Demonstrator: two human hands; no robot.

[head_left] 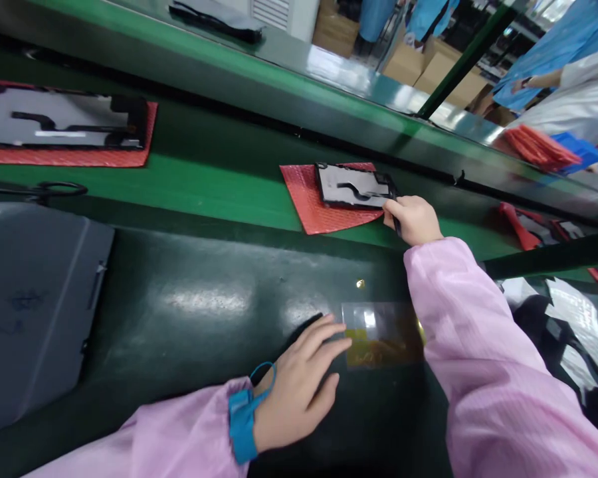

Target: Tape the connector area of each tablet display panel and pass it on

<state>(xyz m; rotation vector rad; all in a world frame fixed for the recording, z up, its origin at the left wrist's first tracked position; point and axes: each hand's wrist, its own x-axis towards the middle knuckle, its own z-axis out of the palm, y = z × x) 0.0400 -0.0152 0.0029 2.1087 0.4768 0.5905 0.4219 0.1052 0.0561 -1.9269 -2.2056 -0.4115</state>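
Note:
A flat phone-like panel (346, 185), grey with a black frame and a black ribbon across it, lies over a red bubble-wrap pouch (311, 216) on the green ledge. My right hand (414, 219) pinches the panel's right end between thumb and fingers. A dark strip shows under that thumb; I cannot tell what it is. My left hand (306, 375), with a blue wrist strap (242, 425), hovers low over or rests on the dark bench, fingers spread and holding nothing. Its fingertips reach the edge of a clear film sheet (356, 318) bearing amber patches.
Another panel (90, 116) on red wrap lies at the upper left, above black-handled scissors (62, 190). A grey case (30, 305) fills the left side. A small gold piece (360, 283) is on the bench. Green posts, papers and black items (573, 332) are at right; people stand beyond.

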